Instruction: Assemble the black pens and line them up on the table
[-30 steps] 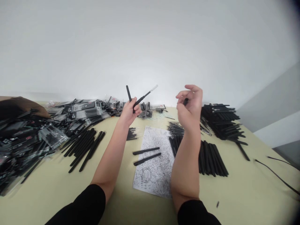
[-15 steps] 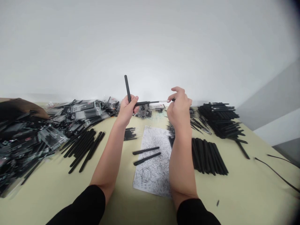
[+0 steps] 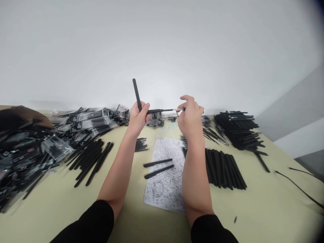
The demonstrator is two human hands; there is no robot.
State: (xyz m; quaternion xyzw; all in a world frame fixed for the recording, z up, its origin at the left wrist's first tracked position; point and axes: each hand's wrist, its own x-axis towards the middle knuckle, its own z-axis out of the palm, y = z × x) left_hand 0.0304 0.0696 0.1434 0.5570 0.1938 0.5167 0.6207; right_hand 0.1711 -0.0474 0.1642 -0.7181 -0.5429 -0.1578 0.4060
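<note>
My left hand (image 3: 138, 118) is closed around a black pen barrel (image 3: 136, 92) that sticks up. Between thumb and fingers it also grips a horizontal black pen piece (image 3: 158, 111), from which a thin refill with a clear end (image 3: 175, 109) points right. My right hand (image 3: 191, 116) pinches a small black pen part (image 3: 182, 109) at the tip of that refill; most of this part is hidden by the fingers. Below, two black pens (image 3: 158, 163) lie across a scribbled sheet of paper (image 3: 164, 192).
Packaged pens in clear sleeves (image 3: 88, 119) heap up on the left. Loose black pens (image 3: 88, 160) lie beside them. A neat row of black pens (image 3: 225, 168) and a taller stack (image 3: 238, 130) are on the right. Thin refills (image 3: 141, 144) lie near the paper; a cable (image 3: 298, 187) crosses the right edge.
My right hand has moved slightly left, bringing its small black part onto or against the refill tip. The left hand's upright barrel has shifted a little left.
</note>
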